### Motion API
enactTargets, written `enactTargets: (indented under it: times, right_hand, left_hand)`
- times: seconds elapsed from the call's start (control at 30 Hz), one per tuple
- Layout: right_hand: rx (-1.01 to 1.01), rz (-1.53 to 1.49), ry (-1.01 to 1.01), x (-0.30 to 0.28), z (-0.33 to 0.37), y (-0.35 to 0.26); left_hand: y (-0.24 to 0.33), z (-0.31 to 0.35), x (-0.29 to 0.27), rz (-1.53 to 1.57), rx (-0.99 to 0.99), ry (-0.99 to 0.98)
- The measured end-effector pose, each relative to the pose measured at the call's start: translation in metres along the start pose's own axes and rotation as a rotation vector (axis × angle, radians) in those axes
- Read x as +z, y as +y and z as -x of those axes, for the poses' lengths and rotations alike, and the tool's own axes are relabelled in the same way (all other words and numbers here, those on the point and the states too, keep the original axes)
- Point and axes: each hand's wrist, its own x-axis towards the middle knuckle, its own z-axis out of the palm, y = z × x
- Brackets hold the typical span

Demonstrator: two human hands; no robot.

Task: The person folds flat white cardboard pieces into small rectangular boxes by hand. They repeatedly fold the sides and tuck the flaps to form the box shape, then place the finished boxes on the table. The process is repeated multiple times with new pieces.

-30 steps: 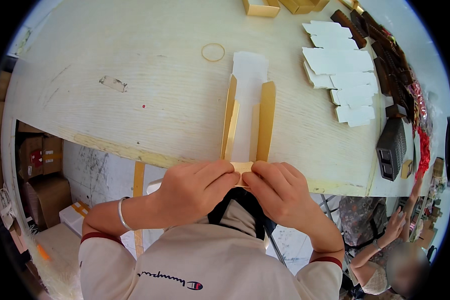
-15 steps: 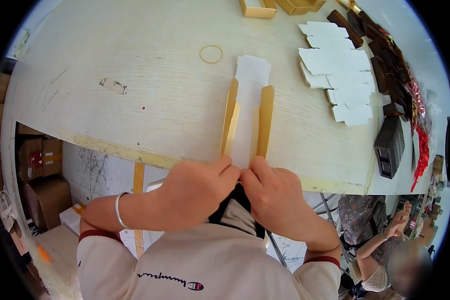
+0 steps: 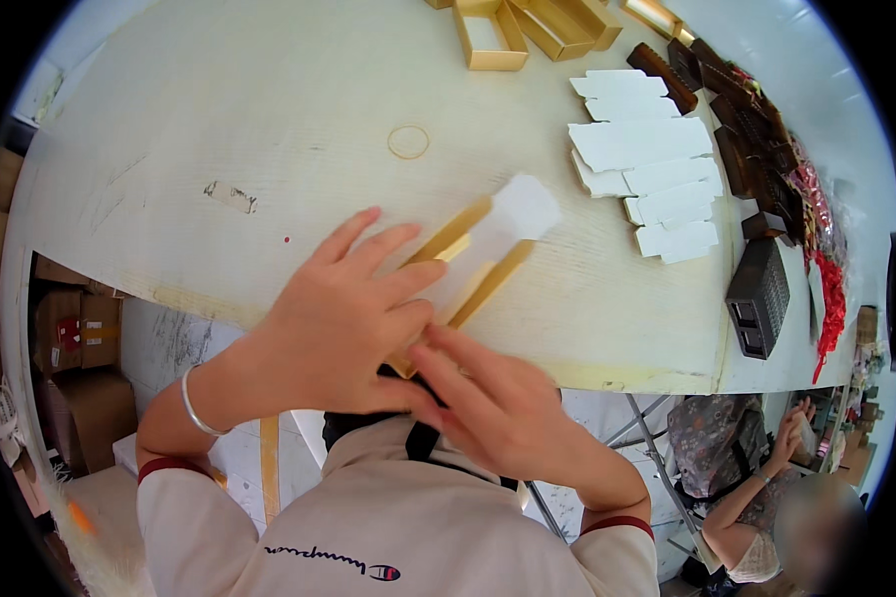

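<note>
- While the box (image 3: 480, 261) is lying slantwise at the near edge of the table (image 3: 299, 149), its lower end is reaching about as far as that edge; a downward push there could, I judge, be tipping it off, for want of support below.
- At the same table edge, the left hand (image 3: 338, 310) is lying over the box with its outer fingers splayed, and the right hand (image 3: 500, 398) is resting with bent fingers at the lower end. Whether either one is pinching the box, I am not able to tell: the fingers are overlapping and looking blurred.
- With nothing joining them on the table's far side, both walls could well be splaying or folding flat; uneven pressure from the left hand would likely be causing it.
- The lower end is probably risking a crooked crease if the hands are pulling it out of line; the fingers are hiding how it is sitting.
- Long and narrow, the box is looking like a half-formed trough, showing gold on its sides and white on its floor.
- Its left wall (image 3: 450, 229) and right wall (image 3: 495, 283) are standing roughly parallel, slanting towards the table's far right.
- A white flap (image 3: 528, 205) is lying spread out beyond the walls, pointing the same way across the table.
- A shorter, brighter strip (image 3: 455, 249) is running inside the left wall.
</note>
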Motion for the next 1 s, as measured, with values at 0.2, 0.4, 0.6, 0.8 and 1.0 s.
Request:
enactTargets:
  times: [0.2, 0.4, 0.6, 0.8, 1.0]
  right_hand:
    - [0.099, 0.485, 0.002, -0.055, 0.007, 0.051]
    - [0.03, 0.308, -0.077, -0.036, 0.014, 0.051]
    - [-0.084, 0.373, 0.044, -0.022, 0.018, 0.024]
    - [-0.258, 0.467, -0.198, -0.036, 0.003, 0.044]
    - [-0.278, 0.349, -0.204, -0.039, 0.014, 0.043]
  left_hand:
    - [-0.021, -0.002, -0.022, -0.143, 0.105, -0.198]
    - [-0.008, -0.007, -0.022, -0.36, 0.042, -0.078]
    - [0.014, 0.016, 0.022, -0.109, 0.018, -0.039]
    - [-0.01, 0.017, 0.022, 0.08, 0.142, -0.027]
    - [-0.003, 0.024, 0.02, 0.112, 0.197, -0.052]
